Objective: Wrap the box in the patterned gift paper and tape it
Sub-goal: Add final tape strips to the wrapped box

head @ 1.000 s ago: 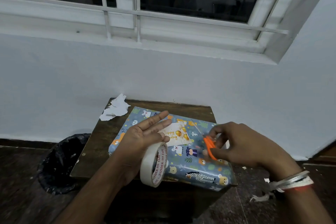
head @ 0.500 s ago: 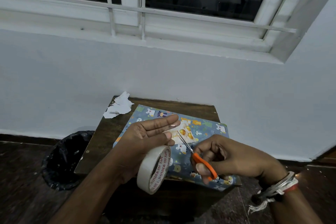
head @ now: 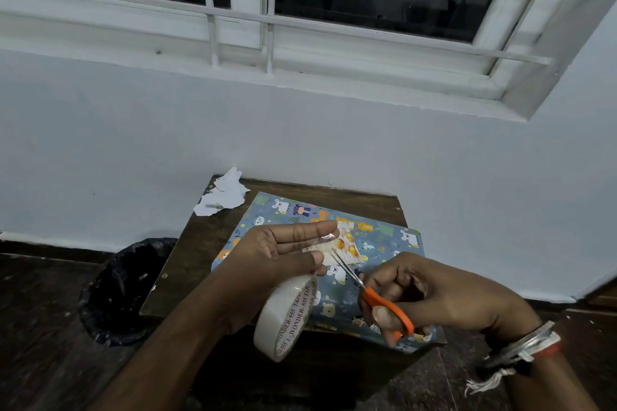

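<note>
Your left hand [head: 267,264] has its upper fingers straight and pressed together, pointing right, with a glint of clear tape across the fingertips [head: 329,236]. A white roll of tape printed with red letters [head: 287,317] hangs under that hand; which fingers carry it is hidden. Your right hand [head: 434,294] grips small orange-handled scissors [head: 384,305], thumb through one loop, the thin blades slightly parted and aimed up-left, tips just beside your left fingertips.

Both hands hover over a dark brown wooden desk [head: 207,243] set against a pale painted wall [head: 334,143]. A crumpled white paper scrap [head: 223,193] lies at the far left corner. A black-lined bin [head: 123,287] stands on the dark floor [head: 40,327] to the left, and a white barred window [head: 334,10] sits above.

A second ago your right hand was higher, over the box's right half, with the scissors blurred; it has since dropped toward the near edge and the blades now point at the tape. Your left hand has kept its pose.

The flat box wrapped in blue animal-print paper [head: 384,237] lies on the desk beneath both hands, its near right corner overhanging the edge.
</note>
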{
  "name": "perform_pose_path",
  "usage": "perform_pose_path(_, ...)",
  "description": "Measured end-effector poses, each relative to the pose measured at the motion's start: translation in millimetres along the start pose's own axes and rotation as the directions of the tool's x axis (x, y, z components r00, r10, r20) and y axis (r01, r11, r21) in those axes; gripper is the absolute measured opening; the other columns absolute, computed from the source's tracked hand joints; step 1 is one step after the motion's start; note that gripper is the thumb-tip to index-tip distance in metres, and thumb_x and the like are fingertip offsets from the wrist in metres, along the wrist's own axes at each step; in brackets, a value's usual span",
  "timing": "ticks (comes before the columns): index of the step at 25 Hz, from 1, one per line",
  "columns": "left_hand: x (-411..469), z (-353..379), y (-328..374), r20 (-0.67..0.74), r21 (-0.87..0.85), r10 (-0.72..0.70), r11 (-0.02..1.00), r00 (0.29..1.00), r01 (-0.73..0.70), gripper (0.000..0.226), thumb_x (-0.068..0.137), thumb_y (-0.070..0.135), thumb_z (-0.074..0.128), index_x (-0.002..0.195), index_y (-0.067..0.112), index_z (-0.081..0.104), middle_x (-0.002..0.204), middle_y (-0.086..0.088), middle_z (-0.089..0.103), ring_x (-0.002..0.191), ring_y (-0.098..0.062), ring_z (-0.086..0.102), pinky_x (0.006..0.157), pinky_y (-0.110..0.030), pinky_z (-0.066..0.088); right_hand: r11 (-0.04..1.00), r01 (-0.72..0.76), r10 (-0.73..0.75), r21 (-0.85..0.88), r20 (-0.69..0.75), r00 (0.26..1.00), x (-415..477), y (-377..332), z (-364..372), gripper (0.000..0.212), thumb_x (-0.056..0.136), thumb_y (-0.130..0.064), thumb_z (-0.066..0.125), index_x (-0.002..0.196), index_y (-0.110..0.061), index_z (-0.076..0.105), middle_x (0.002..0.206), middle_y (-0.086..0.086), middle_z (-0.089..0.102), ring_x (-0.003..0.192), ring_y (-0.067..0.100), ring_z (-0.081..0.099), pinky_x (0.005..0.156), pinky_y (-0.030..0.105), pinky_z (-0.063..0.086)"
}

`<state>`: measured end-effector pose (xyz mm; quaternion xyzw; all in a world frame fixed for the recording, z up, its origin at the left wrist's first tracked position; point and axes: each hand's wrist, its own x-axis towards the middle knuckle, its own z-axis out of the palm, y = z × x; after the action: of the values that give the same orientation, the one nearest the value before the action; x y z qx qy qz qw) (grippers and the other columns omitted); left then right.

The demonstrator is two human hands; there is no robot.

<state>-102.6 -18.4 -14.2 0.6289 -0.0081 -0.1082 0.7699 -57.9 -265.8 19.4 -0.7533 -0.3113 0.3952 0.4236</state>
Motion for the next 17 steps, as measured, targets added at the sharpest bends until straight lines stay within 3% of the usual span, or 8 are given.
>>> perform_pose_path(4, 0.5, 3.8, -0.5, 0.028, 0.040, -0.013, 0.999, 1.000, 0.012, 0.040, 0.090, -0.007, 0.066, 0.121, 0.017, 0.074, 0.119, 0.002, 0.076, 0.079, -0.012, 0.073, 0.073, -0.023, 0.059, 1.000, 0.019, -0.019, 0.008, -0.002, 1.000, 7.9, 1.5, 2.5, 0.014, 0.094, -0.033, 0.073, 0.093, -0.019, 0.073, 0.078, 0.009, 0.074, 0.064, 0.041, 0.052, 0.058, 0.057, 0.039)
perform_pose_path(6, 0.1, 4.4, -0.1, 0.037, 0.047, -0.025, 0.999, 0.999, 0.023, 0.040, 0.090, -0.008, 0.065, 0.119, 0.018, 0.074, 0.118, 0.001, 0.076, 0.078, -0.011, 0.073, 0.072, -0.021, 0.058, 0.999, 0.033, -0.033, 0.011, -0.004, 0.999, 9.4, 2.0, 1.7, 0.010, 0.095, -0.028, 0.073, 0.093, -0.018, 0.073, 0.077, 0.011, 0.074, 0.064, 0.035, 0.051, 0.058, 0.052, 0.039)
perform_pose_path(9, 0.2, 4.6, -0.6, 0.052, 0.068, -0.031, 0.997, 0.998, 0.027, 0.040, 0.090, -0.009, 0.065, 0.118, 0.019, 0.074, 0.115, 0.001, 0.077, 0.079, -0.012, 0.074, 0.072, -0.020, 0.057, 0.999, 0.038, -0.038, 0.004, -0.025, 0.999, 9.4, 3.5, 0.9, 0.009, 0.095, -0.025, 0.073, 0.092, -0.017, 0.074, 0.075, 0.012, 0.073, 0.063, 0.034, 0.053, 0.060, 0.032, 0.040)
perform_pose_path(12, 1.3, 4.4, -1.8, 0.062, 0.070, -0.032, 0.997, 0.998, 0.027, 0.042, 0.089, -0.009, 0.065, 0.119, 0.019, 0.074, 0.117, 0.002, 0.076, 0.080, -0.011, 0.073, 0.071, -0.019, 0.057, 0.999, 0.044, -0.044, -0.016, -0.039, 0.998, 9.1, 5.7, -0.2, 0.010, 0.094, -0.026, 0.075, 0.093, -0.016, 0.076, 0.076, 0.014, 0.073, 0.061, 0.042, 0.055, 0.062, 0.039, 0.041)
perform_pose_path(17, 2.4, 2.3, -2.7, 0.066, 0.060, -0.009, 0.998, 0.998, 0.005, 0.044, 0.089, -0.009, 0.065, 0.122, 0.019, 0.072, 0.120, 0.003, 0.076, 0.081, -0.011, 0.072, 0.073, -0.019, 0.057, 0.997, 0.077, -0.078, -0.016, -0.046, 0.996, 7.7, 3.4, -0.6, 0.003, 0.094, -0.017, 0.076, 0.092, -0.016, 0.077, 0.075, 0.013, 0.072, 0.067, 0.017, 0.064, 0.074, 0.022, 0.049)
